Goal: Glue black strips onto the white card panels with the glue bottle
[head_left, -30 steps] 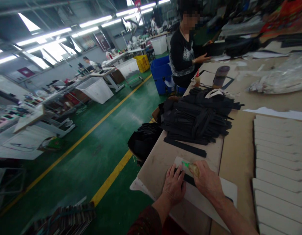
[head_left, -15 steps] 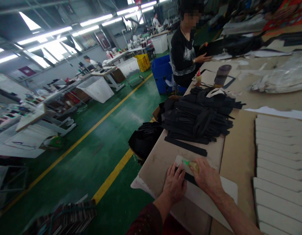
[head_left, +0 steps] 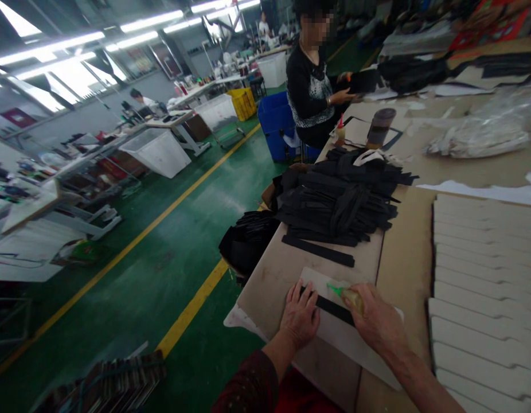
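A black strip (head_left: 334, 310) lies flat on a pale board (head_left: 334, 344) at the table's near edge. My left hand (head_left: 299, 315) rests on the strip's left end, fingers laid out and slightly spread. In my right hand (head_left: 377, 321) is a small squeeze bottle (head_left: 354, 300) of yellowish liquid with a green nozzle. That nozzle points left, just above the strip's far side; whether it touches anything, I cannot tell. Beyond the board, a single black strip (head_left: 317, 250) lies in front of a large heap of black strips (head_left: 338, 198).
Overlapping pale panels (head_left: 484, 304) lie in rows at the right. Farther back stand a dark cup (head_left: 381, 127) and a red-tipped bottle (head_left: 340, 133), near a seated co-worker (head_left: 311, 86). Clear plastic wrapping (head_left: 480, 135) lies right. A full box (head_left: 248, 241) stands beside the table.
My right hand and the bottle have shifted right, away from my left hand, which stays on the strip. The camera view has turned slightly right. The co-worker's hands have moved with a black piece.
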Motion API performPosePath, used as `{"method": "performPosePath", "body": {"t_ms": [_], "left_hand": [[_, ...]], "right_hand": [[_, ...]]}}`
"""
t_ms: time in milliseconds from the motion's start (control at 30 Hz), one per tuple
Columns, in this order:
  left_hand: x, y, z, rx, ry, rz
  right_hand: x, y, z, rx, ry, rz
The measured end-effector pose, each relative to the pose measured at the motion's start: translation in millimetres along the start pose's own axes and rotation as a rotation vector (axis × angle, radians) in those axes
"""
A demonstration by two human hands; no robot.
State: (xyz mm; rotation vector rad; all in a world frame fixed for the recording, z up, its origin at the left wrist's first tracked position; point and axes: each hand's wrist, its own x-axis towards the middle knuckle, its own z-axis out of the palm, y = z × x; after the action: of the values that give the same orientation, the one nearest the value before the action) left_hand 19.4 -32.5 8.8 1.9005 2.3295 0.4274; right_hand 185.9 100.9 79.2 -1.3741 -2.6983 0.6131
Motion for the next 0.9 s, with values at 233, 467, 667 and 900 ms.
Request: {"method": "performPosePath", "body": {"t_ms": [233,467,667,900], "left_hand": [[1,1,-3.0,0.008,0.013,0.009],[1,-1,0.7,0.028,-0.018,0.018],[1,0,-1.4,0.041,-0.020,0.029],[1,-2,1.5,0.048,-0.006,0.027]], "right_hand": [[-6,6,11,0.069,0.070,-0.036],[-8,8,7,0.039,0.067,-0.014],[-11,11,-1,0.024,0.038,0.013],[-14,17,-6,0.029,0.031,0.026]]}}
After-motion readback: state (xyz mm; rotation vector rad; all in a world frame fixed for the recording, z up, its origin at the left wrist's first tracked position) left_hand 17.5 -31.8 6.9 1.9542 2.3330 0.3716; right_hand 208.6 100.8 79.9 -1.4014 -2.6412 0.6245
